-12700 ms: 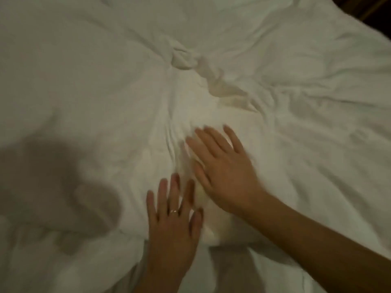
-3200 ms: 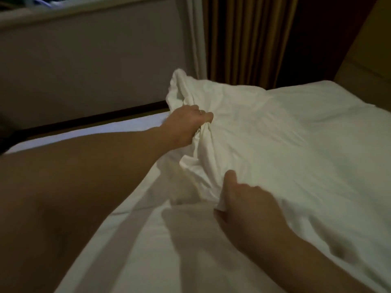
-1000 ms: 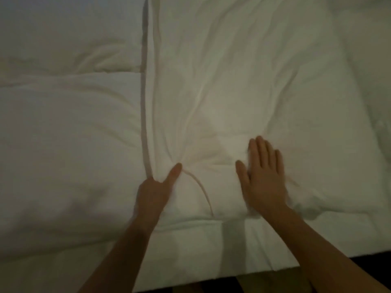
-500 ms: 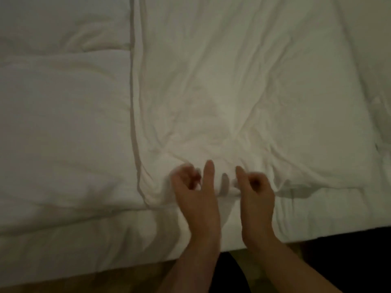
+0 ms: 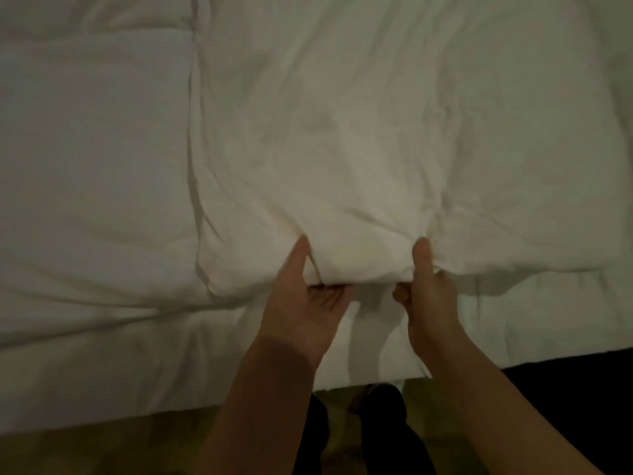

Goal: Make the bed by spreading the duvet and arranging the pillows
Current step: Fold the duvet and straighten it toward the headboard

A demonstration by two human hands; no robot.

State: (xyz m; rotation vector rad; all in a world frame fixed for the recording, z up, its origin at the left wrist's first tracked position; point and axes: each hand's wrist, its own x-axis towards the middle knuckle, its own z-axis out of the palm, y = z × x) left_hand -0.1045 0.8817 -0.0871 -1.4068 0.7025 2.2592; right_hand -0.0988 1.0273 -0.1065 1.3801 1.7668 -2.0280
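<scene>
Both the left hand (image 5: 305, 303) and right hand (image 5: 428, 296) pinch the pillow's (image 5: 359, 166) near edge. Soft and light, it likely sags between grips. Holding nearer the corners would steady it.

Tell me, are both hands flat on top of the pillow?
No, the left hand and right hand each grip the pillow's near edge, thumbs on top and fingers underneath.

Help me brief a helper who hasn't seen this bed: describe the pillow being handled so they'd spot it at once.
Start at the near edge of the white bed. The pillow lies just beyond that edge, right of a second pillow. It alone has its near edge gripped, thumbs on top, by the left hand and right hand.
</scene>
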